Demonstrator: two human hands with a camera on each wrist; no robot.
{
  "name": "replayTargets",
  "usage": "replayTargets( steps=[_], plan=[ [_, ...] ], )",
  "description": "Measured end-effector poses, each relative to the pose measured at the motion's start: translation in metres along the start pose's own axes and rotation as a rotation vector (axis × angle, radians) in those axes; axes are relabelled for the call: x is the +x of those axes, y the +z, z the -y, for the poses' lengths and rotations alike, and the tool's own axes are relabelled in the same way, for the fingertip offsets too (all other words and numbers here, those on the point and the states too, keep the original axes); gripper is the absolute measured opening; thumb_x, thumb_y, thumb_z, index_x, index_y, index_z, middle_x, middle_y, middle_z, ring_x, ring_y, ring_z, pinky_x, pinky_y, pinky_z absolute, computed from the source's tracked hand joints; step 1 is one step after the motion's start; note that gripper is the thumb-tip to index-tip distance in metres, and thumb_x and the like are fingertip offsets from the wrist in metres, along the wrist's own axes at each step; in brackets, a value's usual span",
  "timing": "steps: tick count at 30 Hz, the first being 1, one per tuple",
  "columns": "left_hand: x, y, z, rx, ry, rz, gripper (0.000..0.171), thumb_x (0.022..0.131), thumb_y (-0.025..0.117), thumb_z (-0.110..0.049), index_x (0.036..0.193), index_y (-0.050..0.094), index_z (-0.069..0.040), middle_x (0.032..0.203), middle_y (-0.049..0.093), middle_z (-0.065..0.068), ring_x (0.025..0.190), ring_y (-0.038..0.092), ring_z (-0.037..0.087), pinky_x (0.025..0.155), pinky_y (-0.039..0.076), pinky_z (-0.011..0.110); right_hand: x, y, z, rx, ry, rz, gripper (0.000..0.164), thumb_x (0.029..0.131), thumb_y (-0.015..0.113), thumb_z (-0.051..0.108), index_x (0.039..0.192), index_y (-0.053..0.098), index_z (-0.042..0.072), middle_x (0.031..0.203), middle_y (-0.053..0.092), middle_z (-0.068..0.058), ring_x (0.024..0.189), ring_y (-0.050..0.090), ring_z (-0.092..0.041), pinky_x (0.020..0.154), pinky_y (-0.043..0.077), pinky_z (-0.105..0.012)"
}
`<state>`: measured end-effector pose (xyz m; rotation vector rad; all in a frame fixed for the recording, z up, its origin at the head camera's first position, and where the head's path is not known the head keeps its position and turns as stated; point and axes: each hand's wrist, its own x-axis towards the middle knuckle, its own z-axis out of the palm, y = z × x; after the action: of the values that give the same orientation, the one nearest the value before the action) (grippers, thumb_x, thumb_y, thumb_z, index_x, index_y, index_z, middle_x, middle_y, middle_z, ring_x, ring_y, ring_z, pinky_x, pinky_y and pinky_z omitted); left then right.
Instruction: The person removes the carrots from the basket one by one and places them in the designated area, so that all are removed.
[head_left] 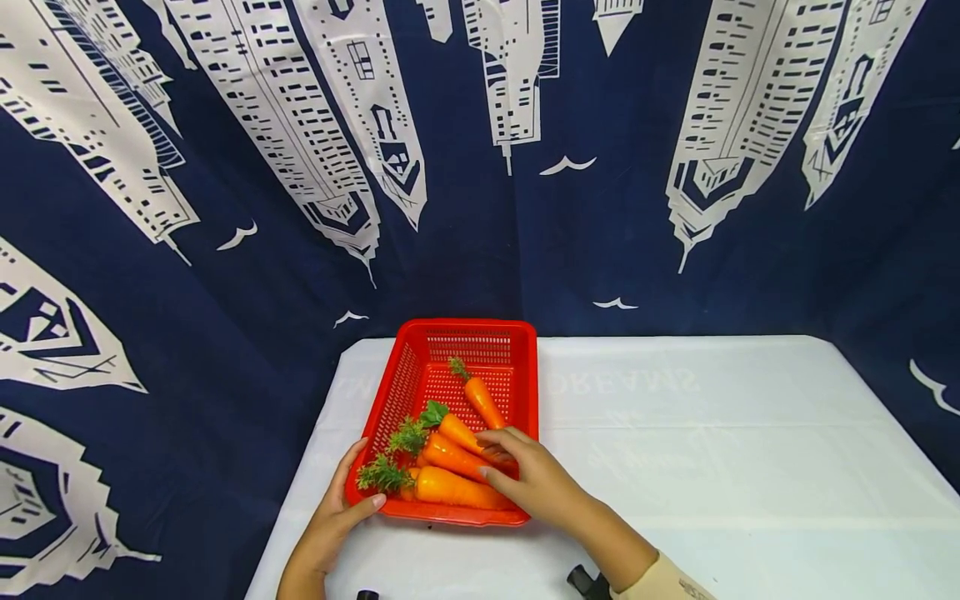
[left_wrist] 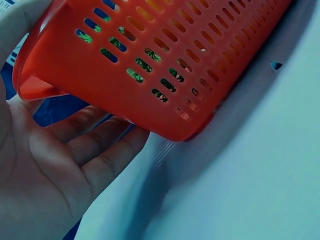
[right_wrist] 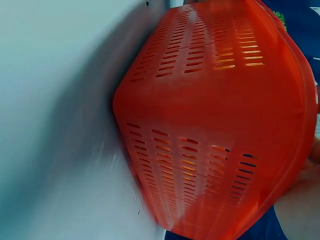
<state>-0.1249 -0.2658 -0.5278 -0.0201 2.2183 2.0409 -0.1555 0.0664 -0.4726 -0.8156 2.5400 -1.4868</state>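
Observation:
A red plastic basket (head_left: 531, 375) with slotted walls holds several orange carrots with green tops. One carrot (head_left: 485, 402) lies apart toward the back; others, such as the front carrot (head_left: 457, 490), lie close together near the front wall. My left hand (head_left: 330, 517) grips the basket's near left corner, thumb over the rim and fingers against the outside, as the left wrist view also shows. Over the right side of the basket reaches my right hand (head_left: 536, 479), thumb and fingers spread above the carrots' narrow ends. Whether its fingertips touch a carrot is unclear; the right wrist view mostly shows the basket's outer wall (right_wrist: 200, 110).
The basket stands at the left part of a white-covered table (head_left: 675, 433). Behind and to the left hangs a dark blue cloth (head_left: 600, 242) printed with white buildings and birds. Small black objects, including a black piece (head_left: 588, 582) by the right wrist, show at the bottom edge.

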Motion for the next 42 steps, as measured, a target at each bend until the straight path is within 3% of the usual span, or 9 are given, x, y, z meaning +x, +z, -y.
replayTargets(
  steps=[2,13,22,29,36,39,42],
  plan=[
    [0.001,0.000,0.001,-0.013,0.003,0.003,0.088,0.089,0.071,-0.008,0.159,0.024,-0.034,0.169,0.007,0.002,0.154,0.008,0.034,0.120,0.012,0.062,0.002,0.002,0.000,-0.016,-0.003,-0.006,0.044,0.097,0.068,0.024,0.139,0.057,0.020,0.130,0.063,-0.003,0.113,0.067,-0.020,0.097,0.056,-0.037],
    [0.002,0.001,0.002,-0.044,0.014,0.007,0.089,0.089,0.071,-0.006,0.159,0.024,-0.033,0.169,0.006,0.003,0.154,0.005,0.034,0.120,0.008,0.066,0.017,0.008,0.004,-0.096,-0.015,-0.006,0.047,0.095,0.071,0.027,0.138,0.059,0.012,0.127,0.064,-0.003,0.111,0.066,-0.021,0.096,0.056,-0.041],
    [0.002,0.000,0.002,-0.051,0.001,-0.006,0.089,0.089,0.070,-0.004,0.159,0.024,-0.034,0.169,0.007,0.000,0.151,0.011,0.025,0.120,0.010,0.061,0.030,0.011,0.005,-0.227,-0.034,0.036,0.044,0.095,0.071,0.034,0.133,0.062,0.014,0.123,0.069,-0.002,0.111,0.066,-0.017,0.097,0.055,-0.037],
    [0.002,0.000,0.005,-0.033,-0.016,-0.008,0.089,0.089,0.070,-0.005,0.159,0.023,-0.034,0.169,0.008,-0.002,0.149,0.015,0.020,0.117,0.019,0.046,0.035,0.012,0.004,-0.265,0.008,0.079,0.048,0.094,0.071,0.038,0.135,0.063,0.014,0.128,0.068,-0.001,0.116,0.064,-0.016,0.102,0.053,-0.039],
    [0.002,0.001,0.004,-0.049,-0.009,-0.005,0.090,0.089,0.070,-0.004,0.159,0.023,-0.033,0.169,0.007,0.000,0.148,0.015,0.020,0.118,0.013,0.056,0.034,0.016,0.003,-0.305,0.032,0.064,0.049,0.093,0.072,0.039,0.134,0.063,0.015,0.131,0.066,-0.001,0.119,0.064,-0.018,0.104,0.052,-0.041],
    [0.002,0.001,0.005,-0.050,-0.016,-0.005,0.089,0.089,0.071,-0.005,0.159,0.023,-0.034,0.168,0.008,-0.001,0.147,0.018,0.016,0.118,0.017,0.048,0.033,0.017,0.003,-0.343,0.022,0.054,0.049,0.092,0.073,0.039,0.134,0.064,0.015,0.130,0.067,-0.001,0.118,0.064,-0.018,0.103,0.052,-0.041],
    [0.001,0.001,0.006,-0.039,-0.025,-0.003,0.089,0.089,0.071,-0.006,0.159,0.023,-0.034,0.168,0.009,-0.002,0.144,0.024,0.009,0.113,0.027,0.028,0.032,0.019,0.003,-0.368,0.010,0.044,0.048,0.092,0.073,0.040,0.132,0.064,0.016,0.128,0.067,0.001,0.115,0.065,-0.017,0.101,0.053,-0.040]
  ],
)
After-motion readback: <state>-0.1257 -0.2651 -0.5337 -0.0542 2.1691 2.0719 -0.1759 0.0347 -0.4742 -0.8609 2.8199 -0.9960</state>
